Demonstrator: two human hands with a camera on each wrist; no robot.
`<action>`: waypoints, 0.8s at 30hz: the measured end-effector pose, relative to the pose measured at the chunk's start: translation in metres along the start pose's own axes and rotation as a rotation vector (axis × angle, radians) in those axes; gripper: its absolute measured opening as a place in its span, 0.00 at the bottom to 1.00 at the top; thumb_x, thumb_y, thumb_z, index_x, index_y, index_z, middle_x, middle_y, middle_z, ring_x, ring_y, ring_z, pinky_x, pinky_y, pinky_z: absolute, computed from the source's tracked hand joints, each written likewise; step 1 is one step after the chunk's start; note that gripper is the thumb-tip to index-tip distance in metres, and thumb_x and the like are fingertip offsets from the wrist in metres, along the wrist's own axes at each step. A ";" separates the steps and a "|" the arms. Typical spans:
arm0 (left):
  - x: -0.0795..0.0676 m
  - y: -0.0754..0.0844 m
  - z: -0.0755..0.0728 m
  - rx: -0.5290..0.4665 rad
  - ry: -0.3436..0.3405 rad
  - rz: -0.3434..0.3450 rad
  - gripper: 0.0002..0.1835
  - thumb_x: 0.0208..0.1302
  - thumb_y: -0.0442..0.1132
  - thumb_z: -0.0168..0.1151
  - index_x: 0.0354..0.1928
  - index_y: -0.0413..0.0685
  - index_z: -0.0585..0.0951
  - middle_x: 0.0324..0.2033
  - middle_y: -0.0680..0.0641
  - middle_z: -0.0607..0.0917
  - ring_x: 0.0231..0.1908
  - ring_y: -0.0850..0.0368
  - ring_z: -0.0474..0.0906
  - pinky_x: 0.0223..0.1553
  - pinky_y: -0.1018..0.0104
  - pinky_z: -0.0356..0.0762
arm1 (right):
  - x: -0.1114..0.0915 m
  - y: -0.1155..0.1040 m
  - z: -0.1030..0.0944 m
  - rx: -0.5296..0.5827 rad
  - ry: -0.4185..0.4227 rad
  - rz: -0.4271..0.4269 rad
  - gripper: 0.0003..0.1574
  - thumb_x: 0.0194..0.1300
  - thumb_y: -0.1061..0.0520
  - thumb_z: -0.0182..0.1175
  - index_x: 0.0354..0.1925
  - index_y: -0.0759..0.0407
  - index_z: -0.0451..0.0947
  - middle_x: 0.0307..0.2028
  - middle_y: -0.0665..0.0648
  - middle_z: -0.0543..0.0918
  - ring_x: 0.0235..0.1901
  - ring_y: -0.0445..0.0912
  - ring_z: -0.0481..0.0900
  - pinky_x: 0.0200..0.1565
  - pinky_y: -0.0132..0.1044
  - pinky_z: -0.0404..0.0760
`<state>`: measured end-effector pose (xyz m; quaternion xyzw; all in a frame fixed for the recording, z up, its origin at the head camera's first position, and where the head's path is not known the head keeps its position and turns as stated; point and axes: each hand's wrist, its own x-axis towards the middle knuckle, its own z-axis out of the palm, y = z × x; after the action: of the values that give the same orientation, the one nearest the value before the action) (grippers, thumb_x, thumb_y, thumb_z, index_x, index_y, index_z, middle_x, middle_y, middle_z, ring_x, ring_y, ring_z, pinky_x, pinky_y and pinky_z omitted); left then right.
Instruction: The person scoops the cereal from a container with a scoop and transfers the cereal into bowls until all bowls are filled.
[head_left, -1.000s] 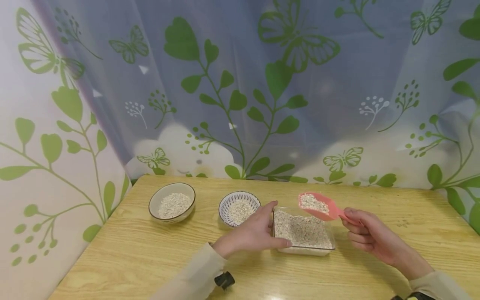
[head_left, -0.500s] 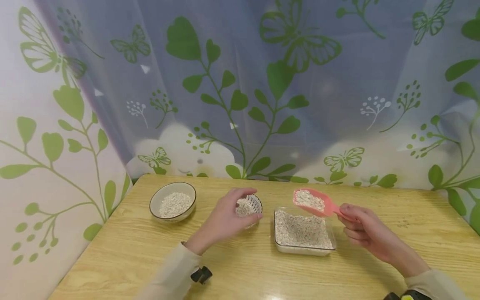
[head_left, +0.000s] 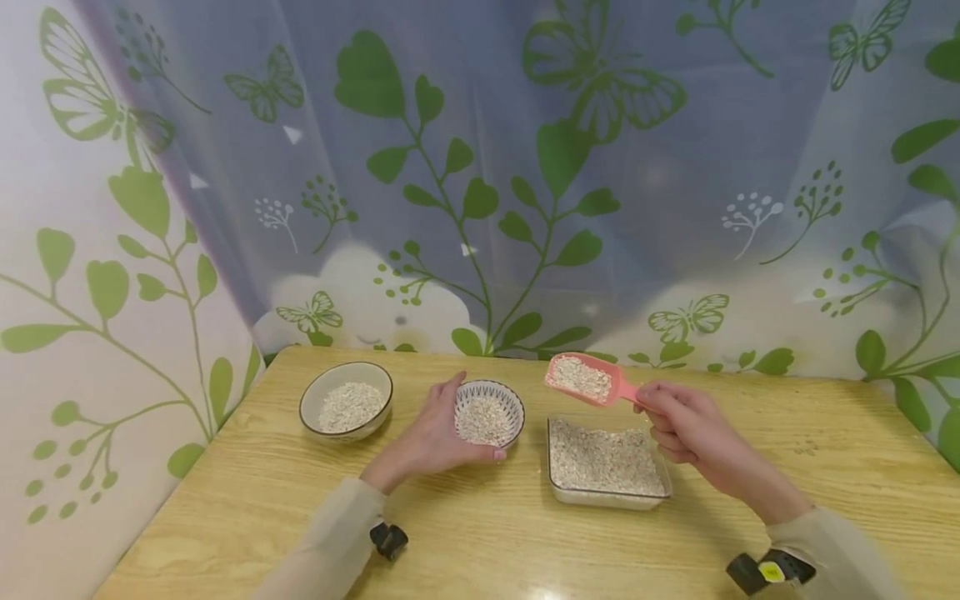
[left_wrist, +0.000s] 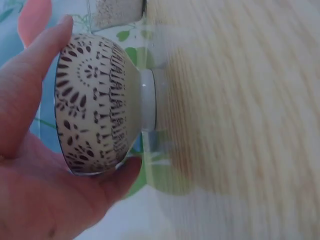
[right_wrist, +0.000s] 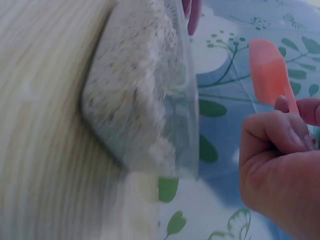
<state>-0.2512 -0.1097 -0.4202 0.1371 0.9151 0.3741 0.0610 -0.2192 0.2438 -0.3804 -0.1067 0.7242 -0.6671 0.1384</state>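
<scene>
Left hand (head_left: 442, 433): a second ago it was at the edge of the glass box; now it is curled round the small bowl, thumb on the near side and fingers round the left and far side.
Small bowl (left_wrist: 100, 105): upright on the surface between the large bowl and the glass box; dark pattern inside and out, flakes in the bottom; its place looks unchanged.
Right hand (head_left: 693, 425): pinching the scoop by its handle, thumb on top; it has shifted left since the earlier frame.
Scoop (head_left: 617, 387): pink, loaded with flakes (head_left: 577, 377); held in the air, bowl end toward the left; earlier it was farther right, now its tip is nearer the small bowl.
Glass box (head_left: 609, 501): full of flakes, in the same place; the left hand is off it.
Large bowl (head_left: 311, 404): at the left, part filled with flakes; unmoved.
Surface (head_left: 225, 500): yellowish wood grain, a bright glare at the near edge.
Room: a blue-grey and white cloth (head_left: 450, 100) hangs behind and at the left, printed with green leaves, stems and butterflies.
</scene>
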 end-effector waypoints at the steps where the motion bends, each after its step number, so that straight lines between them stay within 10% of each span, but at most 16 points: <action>1: 0.001 -0.002 0.000 -0.011 -0.009 -0.004 0.72 0.40 0.61 0.83 0.82 0.50 0.47 0.76 0.34 0.59 0.73 0.32 0.63 0.68 0.30 0.66 | 0.002 -0.002 0.003 -0.020 0.009 -0.002 0.15 0.82 0.49 0.48 0.42 0.57 0.72 0.17 0.44 0.54 0.14 0.42 0.47 0.18 0.40 0.45; 16: 0.006 -0.011 0.000 -0.119 -0.037 0.022 0.74 0.34 0.56 0.86 0.81 0.46 0.50 0.73 0.36 0.65 0.71 0.38 0.67 0.72 0.36 0.65 | 0.028 -0.013 0.046 -0.300 0.088 0.024 0.19 0.81 0.49 0.49 0.48 0.64 0.75 0.14 0.45 0.57 0.13 0.39 0.54 0.17 0.31 0.58; 24: 0.007 -0.012 0.000 -0.142 -0.041 0.036 0.72 0.35 0.56 0.87 0.81 0.46 0.52 0.71 0.39 0.70 0.70 0.41 0.68 0.73 0.39 0.65 | 0.036 -0.009 0.064 -0.545 0.129 -0.141 0.15 0.78 0.50 0.54 0.42 0.58 0.82 0.17 0.48 0.64 0.15 0.39 0.58 0.19 0.32 0.62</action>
<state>-0.2599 -0.1156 -0.4289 0.1566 0.8822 0.4363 0.0825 -0.2311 0.1704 -0.3779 -0.1471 0.8748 -0.4615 0.0116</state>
